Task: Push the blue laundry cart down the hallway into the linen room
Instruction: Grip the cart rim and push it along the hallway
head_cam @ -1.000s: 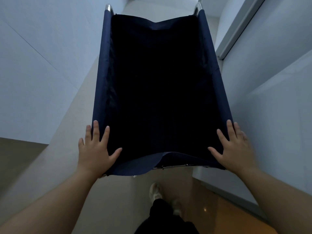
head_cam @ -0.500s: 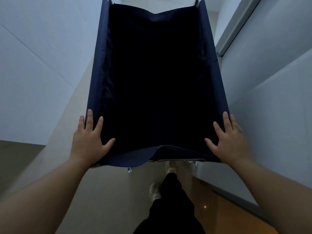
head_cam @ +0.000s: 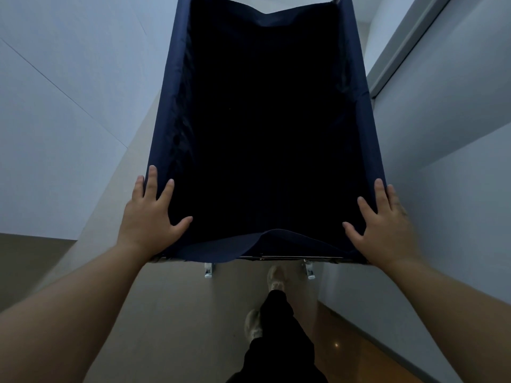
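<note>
You are pushing the blue laundry cart (head_cam: pixel 265 128), which is filling the view from 12 o'clock down to the centre, with a pale wall (head_cam: pixel 63 106) close at 9 o'clock and another wall (head_cam: pixel 456 134) just beside its rim at 3 o'clock. Your left hand (head_cam: pixel 149 217) is lying flat on the near left corner at about 8 o'clock, fingers spread wide and the thumb hooking inward over the fabric; your right hand (head_cam: pixel 384 230) is mirroring it at 4 o'clock, also spread and pressing rather than gripping. Compared with a second ago, the cart's far end has been sliding off the top of the view, two casters (head_cam: pixel 209 270) have been coming into sight under the near edge, and your shoe (head_cam: pixel 276 280) is now stepping forward at 6 o'clock, so the cart is rolling ahead. The door frame (head_cam: pixel 409 48) at 1 o'clock is drawing nearer, which suggests you are still mid-hallway; whether it belongs to the linen room cannot be told. The right side is running close to the wall, so you are probably needing a slight correction leftward.
</note>
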A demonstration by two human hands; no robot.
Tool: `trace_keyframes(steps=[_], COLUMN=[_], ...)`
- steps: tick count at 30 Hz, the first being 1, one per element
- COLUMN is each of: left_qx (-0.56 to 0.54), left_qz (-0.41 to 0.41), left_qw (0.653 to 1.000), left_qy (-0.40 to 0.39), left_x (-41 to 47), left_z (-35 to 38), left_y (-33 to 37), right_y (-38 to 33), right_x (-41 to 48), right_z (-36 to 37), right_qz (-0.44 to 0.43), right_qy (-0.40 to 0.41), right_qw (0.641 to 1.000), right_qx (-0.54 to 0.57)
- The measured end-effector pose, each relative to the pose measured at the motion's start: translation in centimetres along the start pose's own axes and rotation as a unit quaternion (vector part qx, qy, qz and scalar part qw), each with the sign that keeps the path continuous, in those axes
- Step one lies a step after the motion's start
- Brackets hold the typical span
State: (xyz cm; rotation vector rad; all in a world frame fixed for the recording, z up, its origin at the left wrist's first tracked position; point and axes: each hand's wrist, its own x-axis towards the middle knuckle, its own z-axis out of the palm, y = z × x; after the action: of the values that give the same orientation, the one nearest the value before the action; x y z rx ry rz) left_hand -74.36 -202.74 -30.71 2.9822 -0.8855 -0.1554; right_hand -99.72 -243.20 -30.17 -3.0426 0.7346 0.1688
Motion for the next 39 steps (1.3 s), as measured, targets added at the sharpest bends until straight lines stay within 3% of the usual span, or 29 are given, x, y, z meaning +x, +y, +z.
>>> trace_keyframes(steps=[39], left_qx=[-0.022], left_qz=[-0.002], left_qw=[1.000], left_qy=[0.012], left_x=[24.6], left_z=[-1.6], left_y=[1.4], right_y=[3.7], right_x=[22.9], right_z=[-2.6], right_qz=[0.026], right_qy=[-0.003], right_qw=[1.000], right_qx=[0.011])
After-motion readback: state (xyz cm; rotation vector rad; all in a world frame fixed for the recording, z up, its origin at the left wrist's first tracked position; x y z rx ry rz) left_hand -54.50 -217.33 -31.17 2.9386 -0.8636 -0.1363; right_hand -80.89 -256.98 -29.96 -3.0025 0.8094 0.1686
